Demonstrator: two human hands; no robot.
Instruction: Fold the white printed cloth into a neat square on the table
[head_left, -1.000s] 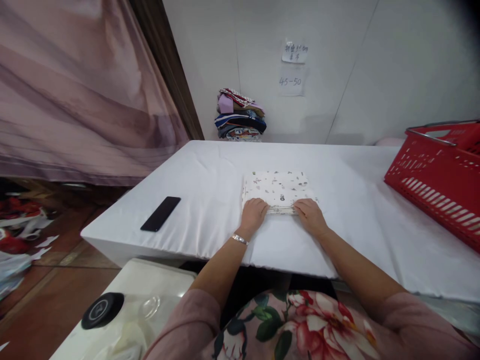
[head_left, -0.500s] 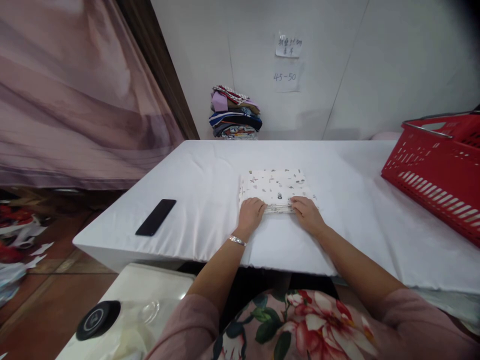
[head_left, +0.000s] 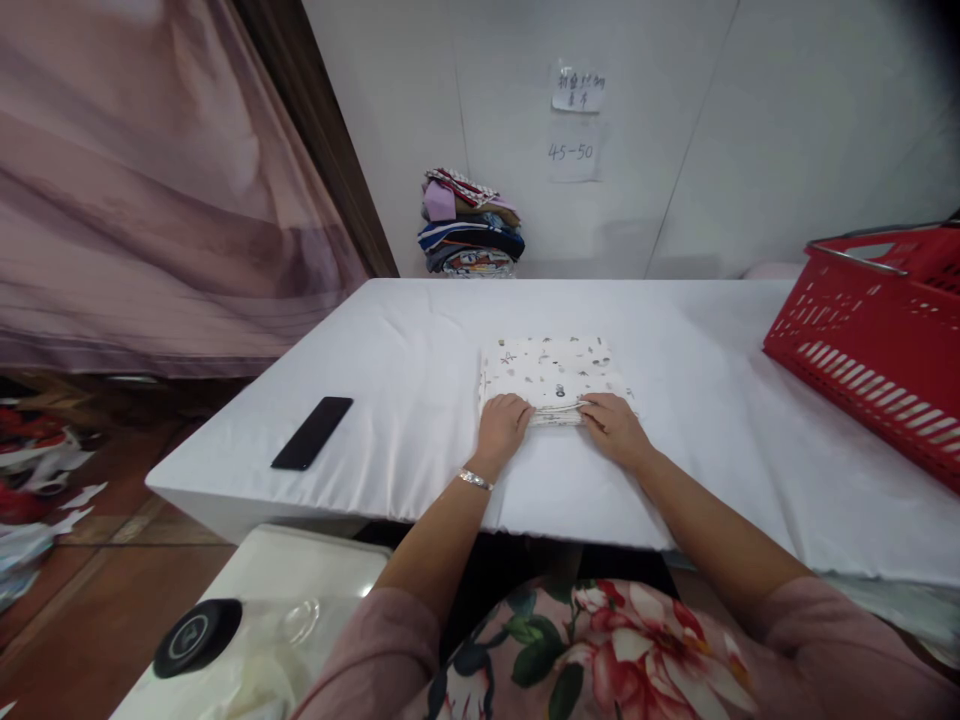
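A folded white cloth (head_left: 551,367) with small dark printed figures lies flat on the white-covered table (head_left: 420,400), its layers showing along the near edge. My left hand (head_left: 504,428) grips the near left corner, with fingers curled on top. At the near right corner, my right hand (head_left: 613,428) pinches the upper layers between thumb and fingers. The thumbs are partly hidden. A silver bracelet (head_left: 475,480) is round my left wrist.
A black phone (head_left: 312,433) lies on the table's left part. The red basket (head_left: 877,350) stands at the right. Behind the table is a stack of folded fabrics (head_left: 471,225). A white surface (head_left: 300,560) with a round black object (head_left: 197,638) sits at the lower left.
The upper layers at the cloth's near edge are slightly lifted between my hands. Both hands keep their places at the corners.
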